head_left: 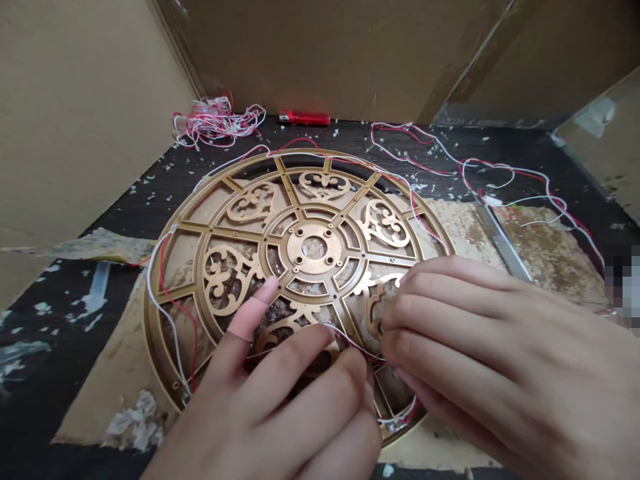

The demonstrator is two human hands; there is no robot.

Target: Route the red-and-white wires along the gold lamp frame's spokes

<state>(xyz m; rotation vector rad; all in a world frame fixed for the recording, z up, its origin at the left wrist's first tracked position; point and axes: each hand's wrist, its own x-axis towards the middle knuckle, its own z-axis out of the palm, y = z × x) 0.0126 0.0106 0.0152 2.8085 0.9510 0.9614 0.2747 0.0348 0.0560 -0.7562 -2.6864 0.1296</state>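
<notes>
A round brass filigree panel point(150, 320) lies flat, with spokes, scrollwork cutouts and a central hub. Thin red and white wires point(356, 343) run along its rim and across its lower part. My left hand point(280, 407), with a pink finger cot point(246, 319) on the index finger, rests over the panel's lower middle, and its fingers appear to pinch the wires. From the right, my right hand point(480, 353) holds the same wires between its fingertips. Both hands hide the panel's lower edge.
A tangled bundle of red and white wire point(217, 121) and a red lighter point(304, 118) lie at the back. Loose wire point(500, 175) and a steel ruler point(503, 241) lie right. Cardboard walls surround the dark, flecked surface; a tan sheet point(95, 393) lies beneath the panel.
</notes>
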